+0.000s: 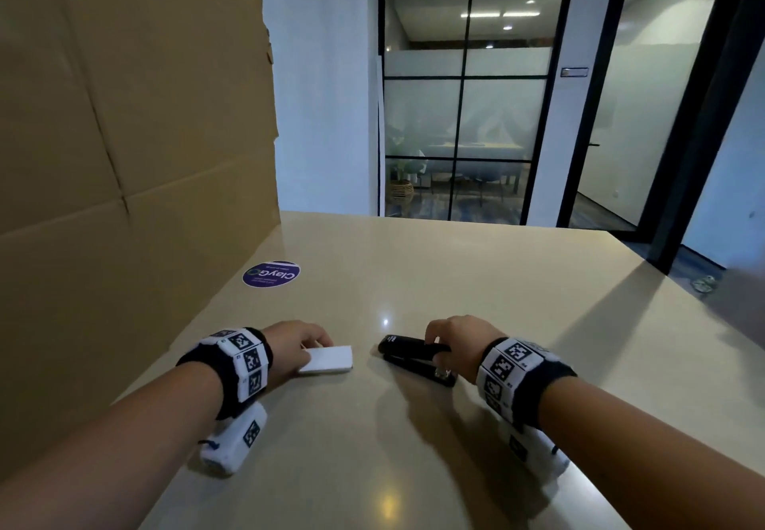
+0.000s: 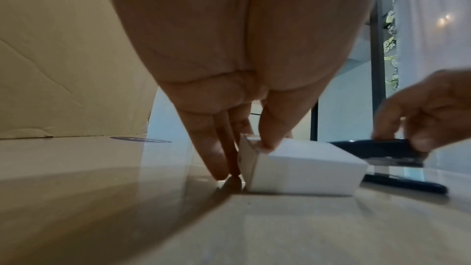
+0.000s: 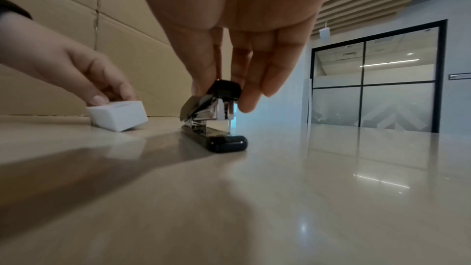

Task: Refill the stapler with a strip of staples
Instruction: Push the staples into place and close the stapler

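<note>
Low in the frame on the glossy beige counter [image 1: 476, 281], my left hand [image 1: 292, 343] pinches the white staple box [image 1: 329, 360] while my right hand [image 1: 459, 341] grips the black stapler [image 1: 414, 358], glass partitions [image 1: 463, 95] beyond.

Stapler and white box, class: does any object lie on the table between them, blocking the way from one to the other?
Nothing visible does. The white box, held by the left hand, and the stapler, gripped by the right hand, lie side by side with only bare table between them.
</note>
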